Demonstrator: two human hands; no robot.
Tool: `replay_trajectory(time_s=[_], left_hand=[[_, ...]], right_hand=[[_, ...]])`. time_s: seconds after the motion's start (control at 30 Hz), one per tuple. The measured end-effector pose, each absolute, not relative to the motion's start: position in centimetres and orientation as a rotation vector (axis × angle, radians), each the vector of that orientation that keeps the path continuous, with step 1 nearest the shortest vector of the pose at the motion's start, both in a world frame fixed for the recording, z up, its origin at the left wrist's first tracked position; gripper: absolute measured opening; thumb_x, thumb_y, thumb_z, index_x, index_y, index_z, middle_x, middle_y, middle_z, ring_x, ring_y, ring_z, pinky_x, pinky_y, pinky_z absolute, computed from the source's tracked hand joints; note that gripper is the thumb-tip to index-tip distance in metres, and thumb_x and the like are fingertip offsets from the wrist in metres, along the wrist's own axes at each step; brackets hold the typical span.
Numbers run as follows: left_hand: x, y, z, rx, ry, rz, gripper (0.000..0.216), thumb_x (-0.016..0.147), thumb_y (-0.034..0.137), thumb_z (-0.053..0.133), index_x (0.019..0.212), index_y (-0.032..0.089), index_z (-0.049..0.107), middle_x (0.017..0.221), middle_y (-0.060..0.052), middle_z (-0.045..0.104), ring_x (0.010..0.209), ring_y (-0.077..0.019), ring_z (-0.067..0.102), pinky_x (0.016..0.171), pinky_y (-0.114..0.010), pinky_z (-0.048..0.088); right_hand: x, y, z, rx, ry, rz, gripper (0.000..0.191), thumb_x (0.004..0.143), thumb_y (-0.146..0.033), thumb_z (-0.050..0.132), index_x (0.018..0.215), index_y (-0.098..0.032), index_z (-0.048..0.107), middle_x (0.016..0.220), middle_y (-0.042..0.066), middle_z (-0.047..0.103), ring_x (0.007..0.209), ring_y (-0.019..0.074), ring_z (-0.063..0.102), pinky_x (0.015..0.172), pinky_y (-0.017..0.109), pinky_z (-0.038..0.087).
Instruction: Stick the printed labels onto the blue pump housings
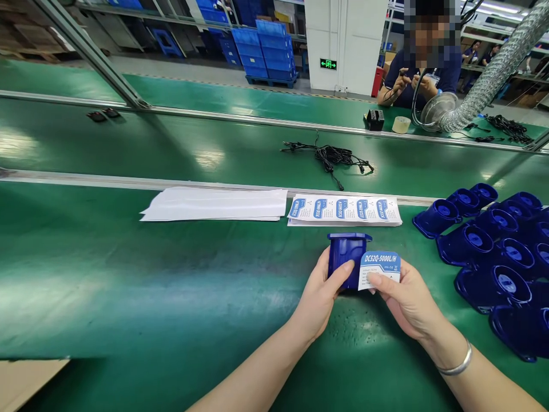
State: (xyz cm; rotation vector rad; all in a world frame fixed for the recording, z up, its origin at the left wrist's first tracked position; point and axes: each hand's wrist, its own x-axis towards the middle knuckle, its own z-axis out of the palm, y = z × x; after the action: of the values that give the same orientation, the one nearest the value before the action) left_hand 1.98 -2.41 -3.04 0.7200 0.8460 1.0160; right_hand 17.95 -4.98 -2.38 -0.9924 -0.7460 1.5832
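My left hand (319,294) grips a dark blue plastic housing (345,252) that stands on the green bench, thumb across its front face. My right hand (405,297) pinches a white and blue label (381,268) marked DC52Q-5000L/H and holds it against the housing's right side. Both hands are closed on what they hold. A silver bangle (458,363) sits on my right wrist.
A sheet of the same labels (345,209) lies just behind the housing, with blank white backing sheets (217,204) to its left. Several blue housings (493,246) are heaped at the right. A black cable bundle (332,155) lies on the conveyor. Across it a person (422,74) handles a cable.
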Motion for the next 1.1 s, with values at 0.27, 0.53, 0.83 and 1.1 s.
replay_trajectory(time_s=[0.27, 0.53, 0.83, 1.1], left_hand=[[1.6, -2.2, -3.4, 0.787, 0.924, 1.016, 0.054, 0.082, 0.043, 0.077, 0.13, 0.022, 0.062, 0.126, -0.009, 0.068, 0.121, -0.0298, 0.058, 0.104, -0.04, 0.044], [1.7, -2.3, -3.3, 0.776, 0.891, 1.003, 0.059, 0.084, 0.041, 0.075, 0.136, 0.022, 0.056, 0.133, -0.01, 0.065, 0.129, -0.0333, 0.055, 0.107, -0.044, 0.042], [1.1, -2.2, -3.6, 0.835, 0.844, 0.942, 0.064, 0.086, 0.039, 0.073, 0.143, 0.024, 0.049, 0.145, -0.009, 0.058, 0.137, -0.0339, 0.048, 0.112, -0.044, 0.038], [0.9, -2.2, -3.4, 0.824, 0.81, 0.927, 0.062, 0.086, 0.035, 0.072, 0.143, 0.023, 0.051, 0.146, -0.008, 0.057, 0.141, -0.0348, 0.044, 0.114, -0.045, 0.036]], right_hand=[[18.0, -4.7, -1.8, -0.973, -0.778, 1.603, 0.029, 0.076, -0.031, 0.088, 0.082, -0.022, 0.061, 0.083, -0.002, 0.064, 0.07, 0.0113, 0.054, 0.069, 0.025, 0.042], [18.0, -4.7, -2.0, -1.014, -0.798, 1.59, 0.028, 0.076, -0.031, 0.089, 0.088, -0.02, 0.066, 0.078, -0.002, 0.062, 0.071, 0.0107, 0.051, 0.069, 0.023, 0.042], [18.0, -4.7, -2.3, -1.053, -0.789, 1.559, 0.031, 0.073, -0.031, 0.09, 0.093, -0.021, 0.068, 0.082, -0.002, 0.064, 0.073, 0.0122, 0.053, 0.07, 0.025, 0.044], [18.1, -4.6, -2.2, -1.066, -0.757, 1.588, 0.034, 0.071, -0.031, 0.091, 0.094, -0.021, 0.068, 0.083, -0.002, 0.064, 0.07, 0.0114, 0.051, 0.067, 0.025, 0.044]])
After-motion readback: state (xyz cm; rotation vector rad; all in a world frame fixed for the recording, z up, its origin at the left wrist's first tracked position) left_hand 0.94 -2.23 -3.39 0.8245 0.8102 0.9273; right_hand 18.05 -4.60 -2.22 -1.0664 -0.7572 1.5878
